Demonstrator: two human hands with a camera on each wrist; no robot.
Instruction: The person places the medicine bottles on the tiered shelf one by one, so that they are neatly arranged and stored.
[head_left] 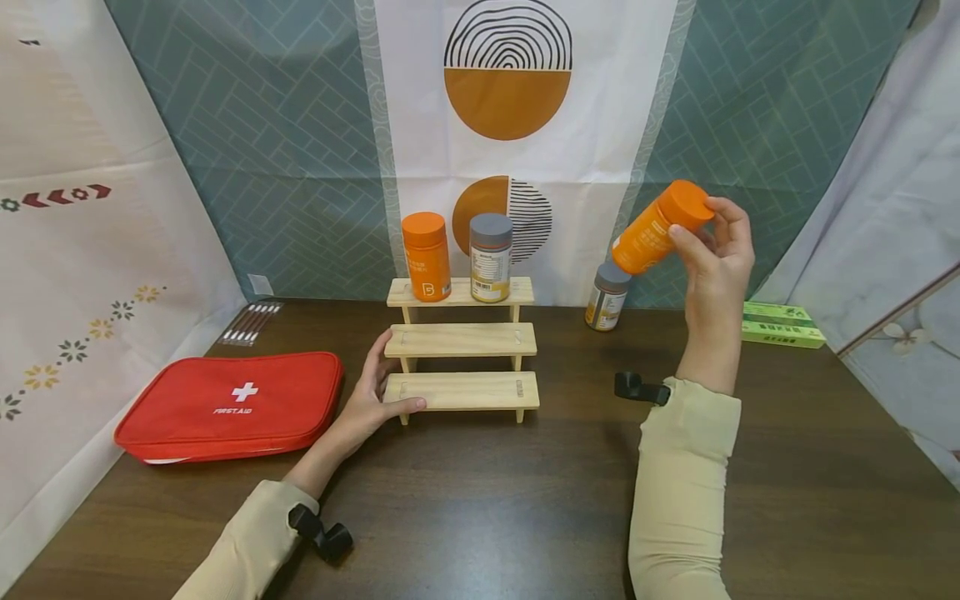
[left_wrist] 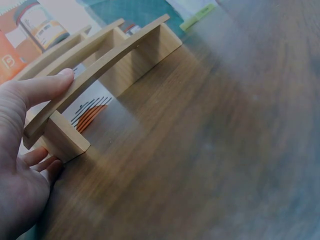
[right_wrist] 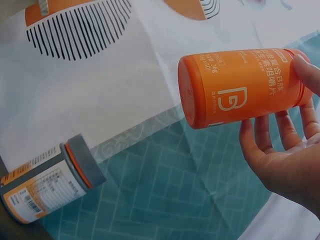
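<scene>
Orange B-vitamin bottle [head_left: 651,236] tilted above the surface [head_left: 480,500]

White lettering marks its side; the right hand [head_left: 715,279] pinches its cap, cut off in the right wrist view. The left hand [head_left: 365,408] grips the three-step wooden rack [head_left: 465,339], fingers partly hidden.

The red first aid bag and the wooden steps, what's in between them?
The left hand lies between the red first aid bag and the wooden steps, holding the steps' left end; the head view shows this.
</scene>
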